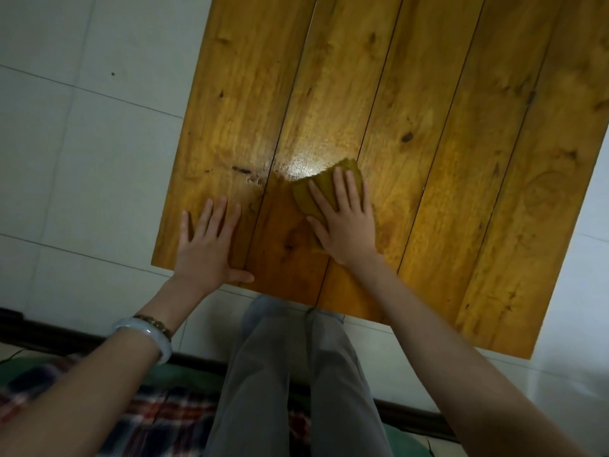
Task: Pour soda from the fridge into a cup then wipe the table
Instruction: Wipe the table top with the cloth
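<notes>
Right hand [346, 222] presses flat, fingers spread, on a yellow cloth [308, 201]; left hand [207, 249] lies spread on the wooden desk [445, 143] beside it

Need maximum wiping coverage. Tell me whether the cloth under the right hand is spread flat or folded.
Folded, not spread: the cloth shows overlapping layers and a rumpled far edge, with the right hand pressed flat on top.

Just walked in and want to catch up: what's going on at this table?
A person is wiping the wooden table with a yellowish cloth, pressing it flat under the right hand. The left hand rests flat on the wood beside it, fingers spread, close to the table's near corner. A shiny patch shows just beyond the cloth.
</notes>
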Demonstrator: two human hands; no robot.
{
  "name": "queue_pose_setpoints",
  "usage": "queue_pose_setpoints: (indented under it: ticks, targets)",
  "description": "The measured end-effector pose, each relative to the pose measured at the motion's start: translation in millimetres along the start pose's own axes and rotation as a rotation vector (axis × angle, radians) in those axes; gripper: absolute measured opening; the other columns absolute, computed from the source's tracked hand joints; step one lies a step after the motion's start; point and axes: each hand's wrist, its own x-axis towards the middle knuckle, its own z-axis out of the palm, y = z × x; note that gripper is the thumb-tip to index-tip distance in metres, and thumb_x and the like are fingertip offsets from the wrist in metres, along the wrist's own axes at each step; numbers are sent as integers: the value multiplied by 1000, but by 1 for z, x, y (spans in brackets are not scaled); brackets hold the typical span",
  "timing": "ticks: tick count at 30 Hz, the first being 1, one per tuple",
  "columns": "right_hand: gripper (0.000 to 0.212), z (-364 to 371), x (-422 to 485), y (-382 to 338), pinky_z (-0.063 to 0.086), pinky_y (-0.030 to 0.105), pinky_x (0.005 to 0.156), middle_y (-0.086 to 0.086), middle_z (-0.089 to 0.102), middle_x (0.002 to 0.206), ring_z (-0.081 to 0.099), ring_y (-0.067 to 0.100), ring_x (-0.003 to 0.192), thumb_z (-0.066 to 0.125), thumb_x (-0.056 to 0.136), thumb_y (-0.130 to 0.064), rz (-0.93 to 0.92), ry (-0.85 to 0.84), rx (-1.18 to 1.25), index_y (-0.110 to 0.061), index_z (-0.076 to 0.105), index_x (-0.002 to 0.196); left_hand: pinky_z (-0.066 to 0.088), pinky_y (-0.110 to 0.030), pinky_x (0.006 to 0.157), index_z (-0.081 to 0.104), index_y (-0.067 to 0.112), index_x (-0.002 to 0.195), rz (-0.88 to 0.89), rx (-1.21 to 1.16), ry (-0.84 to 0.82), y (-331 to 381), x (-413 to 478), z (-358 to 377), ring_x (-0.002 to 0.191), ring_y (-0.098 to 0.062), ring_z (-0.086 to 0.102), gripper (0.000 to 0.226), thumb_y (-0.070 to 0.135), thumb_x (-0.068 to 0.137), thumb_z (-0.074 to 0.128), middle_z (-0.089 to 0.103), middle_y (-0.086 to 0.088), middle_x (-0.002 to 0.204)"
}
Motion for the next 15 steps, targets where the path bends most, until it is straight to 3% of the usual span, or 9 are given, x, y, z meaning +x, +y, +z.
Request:
queue_pose_setpoints:
  ticks: [5,8,11,13,15]
  targets:
    - [65,-13,54,25,1,54,115,14,7,158,5,33,145,15,94,-61,326,-8,38,-28,11,150,-12,-53,112,-5,21,151,-8,6,1,0,1,3,145,-25,-10,139,79,47,67,-6,-7,160]
    - [65,-18,97,13,-4,55,115,12,2,158,-1,32,145,10,94,-59,400,-8,71,-27,4,150,-12,-53,111,-5,21,151,-8,10,3,-1,1,4,145,-24,-10,140,80,46,67,-6,-7,160]
    - [63,-15,107,-21,-8,52,113,10,2,159,0,31,145,10,96,-57,145,-42,16,-26,3,150,-10,-54,112,-2,21,151,-6,-10,2,-2,1,5,146,-25,-7,141,79,44,68,-3,-7,160]
    - [60,-9,81,-49,-2,52,116,10,9,158,6,30,145,14,97,-54,-116,-57,0,-25,11,150,-9,-54,113,2,19,151,-19,-23,12,-2,1,5,146,-24,-4,142,78,42,70,0,-8,160]
    - [57,-1,37,-60,8,52,117,9,16,157,12,30,145,21,98,-49,-234,-70,35,-24,17,149,-9,-52,113,5,15,151,-47,-49,25,-1,-1,5,146,-25,-1,144,75,40,74,1,-11,159]
